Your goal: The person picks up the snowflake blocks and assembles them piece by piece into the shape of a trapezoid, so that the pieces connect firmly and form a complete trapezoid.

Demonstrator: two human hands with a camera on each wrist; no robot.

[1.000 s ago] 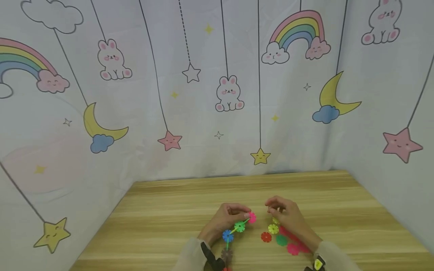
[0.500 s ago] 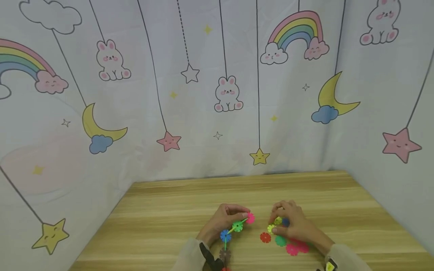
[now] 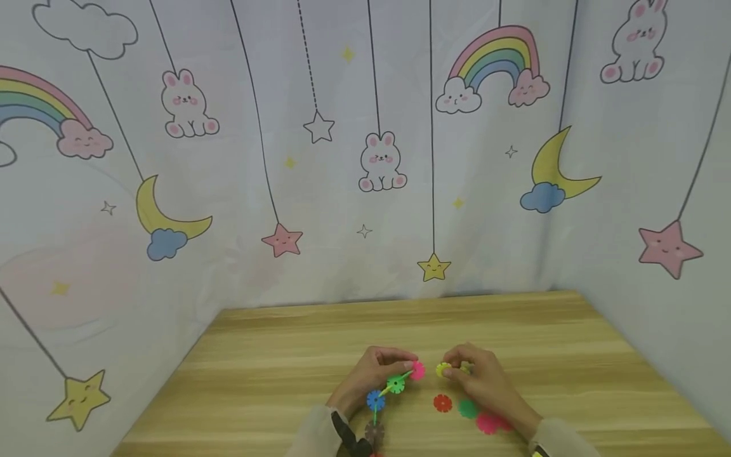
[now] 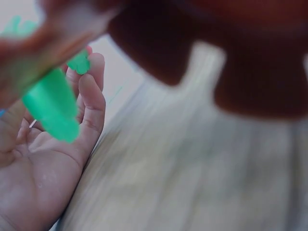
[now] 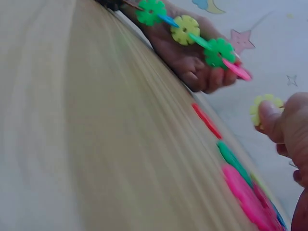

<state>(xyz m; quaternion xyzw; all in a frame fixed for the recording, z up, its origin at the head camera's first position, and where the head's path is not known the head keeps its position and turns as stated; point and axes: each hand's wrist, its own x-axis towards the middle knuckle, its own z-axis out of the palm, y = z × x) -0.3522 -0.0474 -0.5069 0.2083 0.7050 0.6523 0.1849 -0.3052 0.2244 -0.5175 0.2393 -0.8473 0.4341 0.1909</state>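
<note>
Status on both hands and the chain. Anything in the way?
Left hand pinches chain at pink end disc. Right hand pinches yellow disc, apart from chain. Nothing seen between those discs; loose red disc nearby.

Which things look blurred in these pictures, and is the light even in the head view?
Left wrist view: the dark notched piece out of focus, the table blurred, the left hand sharper; right wrist view: table grain smeared, the linked chain clearer; head view: fairly even light on the backdrop, no strong glare.
</note>
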